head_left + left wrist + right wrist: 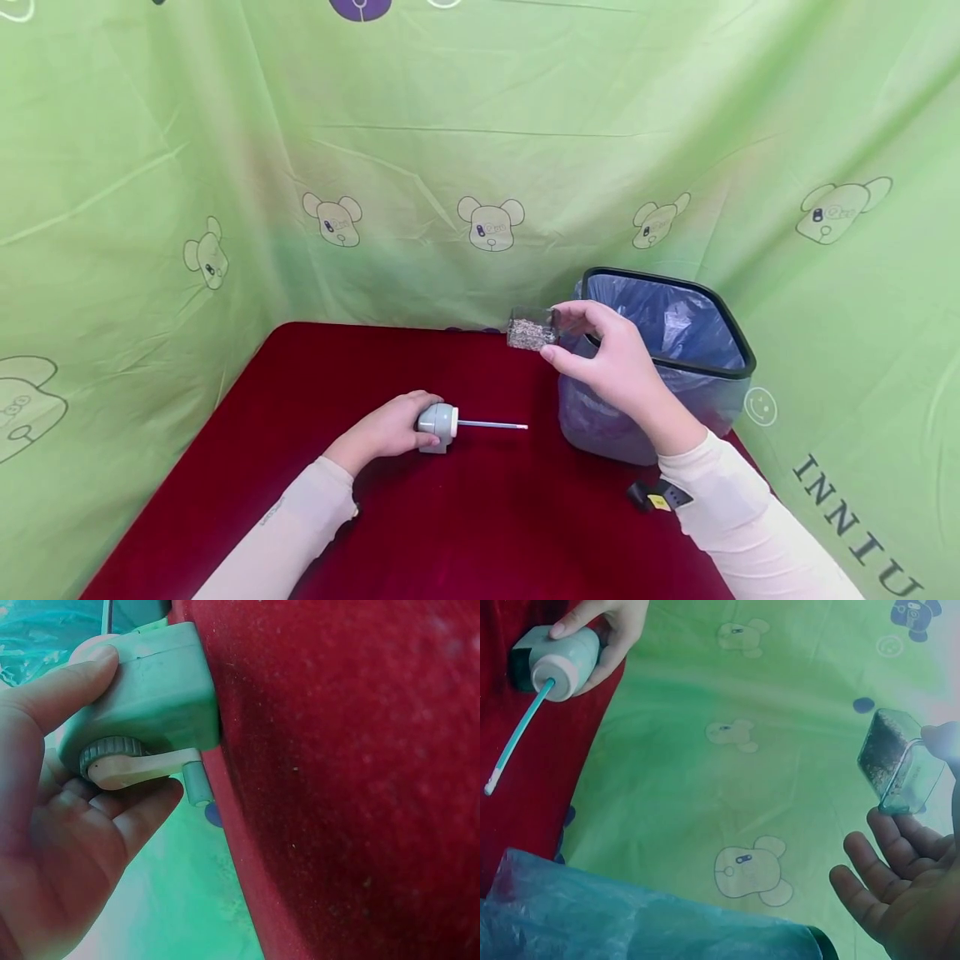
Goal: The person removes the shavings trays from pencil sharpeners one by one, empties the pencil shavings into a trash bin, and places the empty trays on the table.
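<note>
On the red cloth, my left hand (388, 428) grips a grey-green hand-crank pencil sharpener (435, 423), thumb on one side. A pencil (491, 425) sticks out of its white front, pointing right with its eraser end outward. The left wrist view shows the crank handle (150, 769) at the back, over the palm. My right hand (611, 362) pinches a clear shavings drawer (532, 328) between thumb and fingers, raised above the table beside the bin. Pencil shavings (883, 750) lie inside the drawer.
A bin with a black rim (738, 333) and a bluish plastic liner (622, 429) stands at the right of the red-covered table (450, 525). A green curtain (420, 100) with bear faces surrounds the table at the back and sides.
</note>
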The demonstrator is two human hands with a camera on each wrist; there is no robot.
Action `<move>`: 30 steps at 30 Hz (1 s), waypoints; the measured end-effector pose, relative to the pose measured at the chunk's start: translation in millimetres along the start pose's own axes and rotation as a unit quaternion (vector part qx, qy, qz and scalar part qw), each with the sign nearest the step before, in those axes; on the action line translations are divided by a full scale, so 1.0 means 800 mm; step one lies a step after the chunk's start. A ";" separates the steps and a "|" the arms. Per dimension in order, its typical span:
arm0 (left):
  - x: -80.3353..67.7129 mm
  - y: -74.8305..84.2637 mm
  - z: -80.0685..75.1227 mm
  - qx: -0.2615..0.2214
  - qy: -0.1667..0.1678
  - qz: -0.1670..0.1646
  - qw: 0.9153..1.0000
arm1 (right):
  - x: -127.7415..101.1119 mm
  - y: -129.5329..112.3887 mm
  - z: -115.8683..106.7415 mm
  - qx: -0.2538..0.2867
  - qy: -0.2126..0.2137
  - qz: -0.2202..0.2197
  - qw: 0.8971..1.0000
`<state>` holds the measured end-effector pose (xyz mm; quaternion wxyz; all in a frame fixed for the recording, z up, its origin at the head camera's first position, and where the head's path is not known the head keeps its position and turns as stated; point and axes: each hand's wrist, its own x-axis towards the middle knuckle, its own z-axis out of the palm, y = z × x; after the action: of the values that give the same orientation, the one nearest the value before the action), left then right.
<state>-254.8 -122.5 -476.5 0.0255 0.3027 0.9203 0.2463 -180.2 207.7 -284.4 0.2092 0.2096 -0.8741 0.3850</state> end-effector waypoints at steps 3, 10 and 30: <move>0.000 -0.001 0.001 0.002 0.000 -0.002 1.000 | 0.001 0.002 -0.002 0.000 -0.001 0.004 1.000; -0.001 -0.001 0.002 0.005 0.001 0.001 1.000 | 0.003 0.006 -0.009 0.003 0.001 0.010 1.000; -0.001 0.003 -0.001 0.001 -0.001 0.001 1.000 | 0.012 0.019 -0.029 -0.008 -0.004 0.035 0.999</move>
<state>-252.8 -122.0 -474.4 0.0264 0.3042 0.9201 0.2454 -191.2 232.9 -273.9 0.1938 0.1789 -0.8850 0.3838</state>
